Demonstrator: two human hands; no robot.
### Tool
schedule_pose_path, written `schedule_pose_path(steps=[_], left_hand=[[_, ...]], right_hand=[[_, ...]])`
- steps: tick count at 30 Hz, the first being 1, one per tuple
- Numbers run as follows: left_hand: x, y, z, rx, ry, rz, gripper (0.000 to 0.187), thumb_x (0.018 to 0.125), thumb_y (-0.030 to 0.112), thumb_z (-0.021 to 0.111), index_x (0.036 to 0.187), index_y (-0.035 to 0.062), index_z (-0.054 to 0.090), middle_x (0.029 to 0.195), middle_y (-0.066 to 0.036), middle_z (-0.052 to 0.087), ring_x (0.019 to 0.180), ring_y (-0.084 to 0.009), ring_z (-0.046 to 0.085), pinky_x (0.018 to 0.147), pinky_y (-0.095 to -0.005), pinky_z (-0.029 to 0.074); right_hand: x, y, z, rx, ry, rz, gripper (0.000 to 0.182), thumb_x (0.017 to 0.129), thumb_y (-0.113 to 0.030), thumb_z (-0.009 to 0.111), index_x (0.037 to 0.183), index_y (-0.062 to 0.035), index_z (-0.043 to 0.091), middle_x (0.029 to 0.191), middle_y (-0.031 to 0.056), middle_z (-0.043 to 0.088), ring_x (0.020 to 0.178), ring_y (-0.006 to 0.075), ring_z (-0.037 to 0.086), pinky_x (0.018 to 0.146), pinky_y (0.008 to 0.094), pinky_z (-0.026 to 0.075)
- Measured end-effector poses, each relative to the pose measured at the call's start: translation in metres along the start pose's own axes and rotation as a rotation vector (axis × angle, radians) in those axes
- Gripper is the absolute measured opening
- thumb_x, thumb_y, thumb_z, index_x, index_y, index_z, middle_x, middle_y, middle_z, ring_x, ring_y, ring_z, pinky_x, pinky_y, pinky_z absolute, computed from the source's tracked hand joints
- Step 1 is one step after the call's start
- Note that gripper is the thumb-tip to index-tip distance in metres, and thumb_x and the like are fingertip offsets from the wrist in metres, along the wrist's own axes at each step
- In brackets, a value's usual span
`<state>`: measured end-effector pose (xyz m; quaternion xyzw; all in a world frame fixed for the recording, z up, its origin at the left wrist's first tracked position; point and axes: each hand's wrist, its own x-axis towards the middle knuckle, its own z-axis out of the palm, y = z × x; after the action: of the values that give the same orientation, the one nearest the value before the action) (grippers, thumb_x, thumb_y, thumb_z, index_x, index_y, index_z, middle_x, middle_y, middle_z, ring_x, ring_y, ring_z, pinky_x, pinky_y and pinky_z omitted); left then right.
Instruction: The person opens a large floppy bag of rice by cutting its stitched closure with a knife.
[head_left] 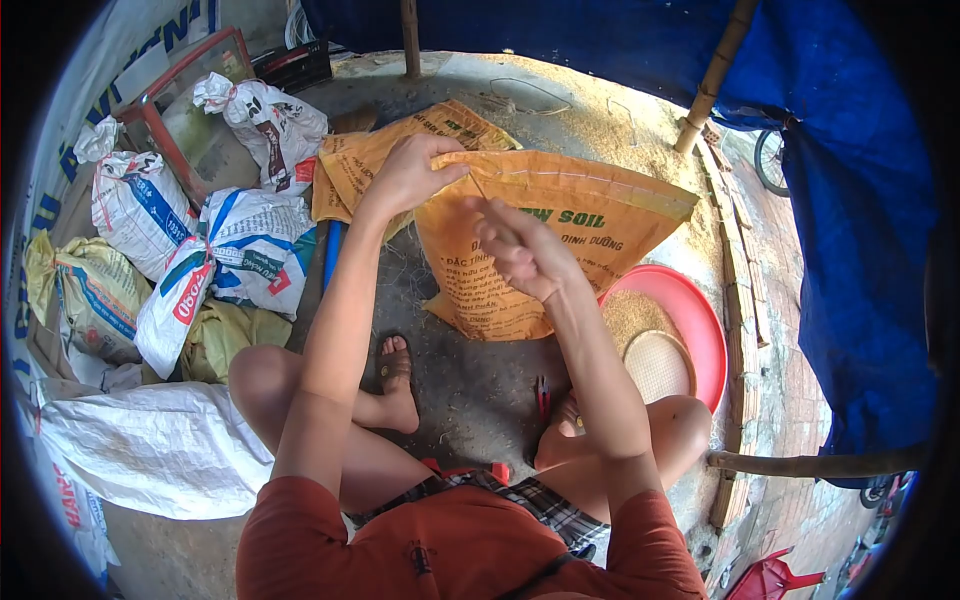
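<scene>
Rust-orange shirt [450,550] and checked shorts [520,495]: yours, nearest the lens, with both bare knees raised and a bare foot [397,385] flat on the grey concrete floor [470,400].

Left hand [408,175]: fingers pinched shut on the top seam of the filled orange woven-plastic sack printed with green lettering [590,225]. The sack stands upright directly under your fingertips, its mouth a straight closed edge running away to the right of them.

Right hand [525,250]: fingers curled together just below and right of the left fingertips, in front of the sack's face. Whether they grip a thread, a needle or nothing is not discernible.

Step in hand, by judgement: closing or stitching the sack mouth, begun at the corner your left fingers hold. The next move calls for keeping that seam taut while the right fingers work outward along the edge.

Also present:
- round red plastic basin [700,310], right of your right wrist, holding grain husk and a pale woven sieve [658,365]
- red-handled pliers [543,395], on the floor below your right forearm
- tied white woven sacks [250,245], left of your left arm

Hidden or unclear: sack contents; its lower print, behind your right hand; stool under you, only red corners showing.
</scene>
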<state>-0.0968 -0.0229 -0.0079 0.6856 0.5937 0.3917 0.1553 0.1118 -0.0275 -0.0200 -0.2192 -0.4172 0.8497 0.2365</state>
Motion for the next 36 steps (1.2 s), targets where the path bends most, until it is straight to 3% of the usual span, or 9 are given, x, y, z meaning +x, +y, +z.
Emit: schedule_pose_path(steps=[6, 8, 12, 13, 20, 23, 28, 31, 36], left_hand=[[-0.009, 0.024, 0.011, 0.078, 0.165, 0.123, 0.026, 0.078, 0.018, 0.066, 0.095, -0.0009, 0.067, 0.087, -0.019, 0.066, 0.083, -0.0313, 0.064, 0.077, -0.0368, 0.049], [-0.012, 0.031, 0.016, 0.114, 0.191, 0.168, 0.023, 0.078, 0.017, 0.065, 0.094, -0.0005, 0.067, 0.082, -0.018, 0.066, 0.078, -0.0312, 0.065, 0.074, -0.0366, 0.049], [-0.018, 0.049, 0.031, 0.023, 0.116, 0.172, 0.021, 0.078, 0.018, 0.065, 0.091, 0.0015, 0.068, 0.082, -0.017, 0.066, 0.077, -0.0305, 0.065, 0.071, -0.0365, 0.050], [-0.019, 0.051, 0.033, 0.037, 0.108, 0.175, 0.020, 0.078, 0.018, 0.066, 0.090, 0.0022, 0.068, 0.085, -0.016, 0.066, 0.079, -0.0298, 0.065, 0.071, -0.0363, 0.049], [-0.007, 0.034, 0.002, -0.290, -0.094, 0.094, 0.044, 0.087, 0.040, 0.057, 0.108, 0.0016, 0.061, 0.089, -0.013, 0.067, 0.077, -0.0195, 0.064, 0.066, -0.0320, 0.048], [-0.002, 0.020, -0.014, -0.594, -0.214, -0.301, 0.085, 0.084, 0.073, 0.021, 0.123, 0.0038, 0.052, 0.097, -0.012, 0.065, 0.075, -0.0137, 0.060, 0.066, -0.0249, 0.046], [0.005, -0.002, 0.017, -0.570, -0.210, -0.273, 0.083, 0.086, 0.070, 0.021, 0.129, 0.0040, 0.047, 0.117, -0.015, 0.058, 0.107, -0.0183, 0.053, 0.085, -0.0332, 0.043], [0.003, -0.007, 0.029, -1.068, -0.663, -0.124, 0.083, 0.088, 0.068, 0.017, 0.131, 0.0028, 0.045, 0.128, -0.015, 0.050, 0.121, -0.0218, 0.044, 0.104, -0.0370, 0.031], [0.010, -0.020, 0.025, -0.966, -0.701, -0.250, 0.079, 0.091, 0.062, 0.019, 0.121, -0.0048, 0.051, 0.115, -0.015, 0.057, 0.108, -0.0196, 0.053, 0.095, -0.0295, 0.040]], right_hand=[[0.003, 0.002, -0.012, 0.276, -0.149, 0.024, 0.025, 0.095, -0.017, 0.044, 0.112, 0.0011, 0.048, 0.073, 0.0092, 0.056, 0.042, 0.0120, 0.042, 0.036, 0.0259, 0.036], [-0.004, 0.006, 0.008, -1.109, 0.337, -0.399, 0.026, 0.092, -0.016, 0.048, 0.109, 0.0034, 0.048, 0.074, 0.0165, 0.058, 0.054, 0.0243, 0.055, 0.053, 0.0351, 0.047], [0.014, 0.017, -0.016, -1.228, 0.488, -0.827, 0.024, 0.091, -0.017, 0.049, 0.103, 0.0036, 0.048, 0.070, 0.0156, 0.058, 0.056, 0.0256, 0.057, 0.054, 0.0351, 0.047], [0.001, 0.000, -0.006, -0.648, 0.321, -0.297, 0.024, 0.093, -0.022, 0.048, 0.100, 0.0011, 0.047, 0.064, 0.0081, 0.053, 0.045, 0.0152, 0.049, 0.039, 0.0286, 0.041], [-0.001, 0.008, 0.004, -0.557, 0.266, -0.231, 0.022, 0.093, -0.020, 0.049, 0.100, 0.0004, 0.044, 0.066, 0.0048, 0.050, 0.042, 0.0081, 0.044, 0.035, 0.0229, 0.037], [-0.006, 0.006, 0.003, -0.608, 0.113, -0.147, 0.021, 0.091, -0.020, 0.054, 0.103, -0.0034, 0.047, 0.070, 0.0026, 0.052, 0.049, 0.0068, 0.047, 0.040, 0.0212, 0.038], [-0.002, 0.011, 0.001, -0.721, 0.080, -0.098, 0.016, 0.090, -0.013, 0.054, 0.100, -0.0027, 0.046, 0.070, 0.0026, 0.052, 0.053, 0.0077, 0.052, 0.046, 0.0216, 0.043], [-0.001, 0.013, -0.002, -0.703, 0.026, -0.083, 0.014, 0.090, -0.010, 0.052, 0.099, -0.0019, 0.045, 0.071, 0.0033, 0.053, 0.054, 0.0081, 0.053, 0.048, 0.0215, 0.045], [-0.006, 0.006, 0.001, -0.693, 0.010, -0.058, 0.012, 0.090, -0.008, 0.052, 0.098, -0.0020, 0.045, 0.071, 0.0035, 0.054, 0.056, 0.0081, 0.054, 0.049, 0.0217, 0.046]])
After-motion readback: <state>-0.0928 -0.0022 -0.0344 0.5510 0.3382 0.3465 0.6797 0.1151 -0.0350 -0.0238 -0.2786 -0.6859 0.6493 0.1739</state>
